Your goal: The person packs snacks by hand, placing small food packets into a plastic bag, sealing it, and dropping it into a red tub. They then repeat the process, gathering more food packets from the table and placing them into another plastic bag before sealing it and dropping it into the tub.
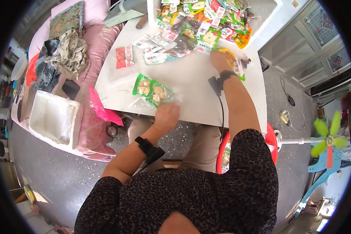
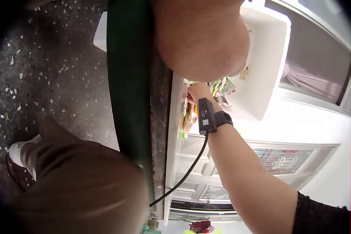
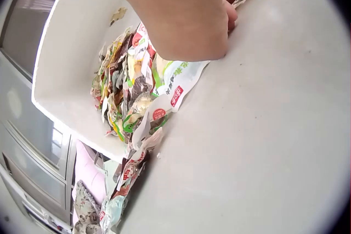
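Speckled grey floor (image 1: 62, 171) beneath a pink-covered couch (image 1: 99, 54) and pale panelled doors (image 1: 300, 43).

Smooth, matt pale bench (image 1: 191, 84); glossy plastic packets (image 1: 158, 93) (crinkled, partly see-through); matt white foam-like box (image 3: 71, 64); shiny pink plastic bag (image 1: 104, 109); soft cloth on the bed (image 1: 99, 58); speckled, hard-looking floor (image 1: 62, 171).
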### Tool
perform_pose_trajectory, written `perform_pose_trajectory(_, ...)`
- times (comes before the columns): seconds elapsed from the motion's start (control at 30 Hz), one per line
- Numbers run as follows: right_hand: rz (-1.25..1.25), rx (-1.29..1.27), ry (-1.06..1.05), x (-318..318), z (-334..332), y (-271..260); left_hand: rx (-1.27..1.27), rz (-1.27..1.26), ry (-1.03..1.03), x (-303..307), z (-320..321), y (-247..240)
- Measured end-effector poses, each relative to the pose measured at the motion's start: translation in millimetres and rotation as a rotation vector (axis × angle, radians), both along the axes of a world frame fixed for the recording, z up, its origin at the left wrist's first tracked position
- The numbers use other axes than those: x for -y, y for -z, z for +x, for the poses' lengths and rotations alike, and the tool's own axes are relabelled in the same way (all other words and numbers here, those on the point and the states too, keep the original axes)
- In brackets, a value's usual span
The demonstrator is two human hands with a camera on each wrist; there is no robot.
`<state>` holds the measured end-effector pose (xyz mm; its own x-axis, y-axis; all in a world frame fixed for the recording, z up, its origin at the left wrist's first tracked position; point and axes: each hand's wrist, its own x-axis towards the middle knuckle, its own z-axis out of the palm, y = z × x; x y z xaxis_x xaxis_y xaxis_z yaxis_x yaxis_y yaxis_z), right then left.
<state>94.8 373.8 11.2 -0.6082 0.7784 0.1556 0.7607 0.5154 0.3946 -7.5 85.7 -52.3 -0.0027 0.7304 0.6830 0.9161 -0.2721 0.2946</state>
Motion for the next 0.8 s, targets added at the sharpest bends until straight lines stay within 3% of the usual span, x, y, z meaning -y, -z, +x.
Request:
perform_pose_trajectory(0.13,-0.006,-0.008,-0.064,8.2,3.0,-5.6,0.005,-0.036,0.003,1.5,-0.8,-2.4)
perform_pose_trajectory(0.27,-0.132,-0.290,-0.179,14.8,15.3,23.4,-0.013,-0.004,0.001,2.1,-0.4,-5.2)
perform_pose_trajectory(0.33,-0.179,-0.325,-0.133,45.0,23.8,32.3,-0.029,-0.042,-0.010,2.6,0.9,-6.9)
perform_pose_trajectory(0.53,-0.135,-0.487,-0.375,124.9,73.8,40.5,-0.058,-0.029,-0.031,-0.5,-0.5,3.1)
perform_pose_trajectory(0.63,-0.175,-0.567,-0.258,141.2,96.0,47.7,-0.067,-0.022,-0.042,-1.2,-0.1,1.3)
perform_pose_trajectory(0.73,-0.138,-0.767,0.093,137.3,102.5,40.5,-0.070,-0.011,-0.060,-2.6,2.3,-0.7)
perform_pose_trajectory(0.8,-0.290,-0.788,0.316,120.4,96.7,36.5,-0.080,-0.026,-0.069,-1.8,2.8,-1.7)
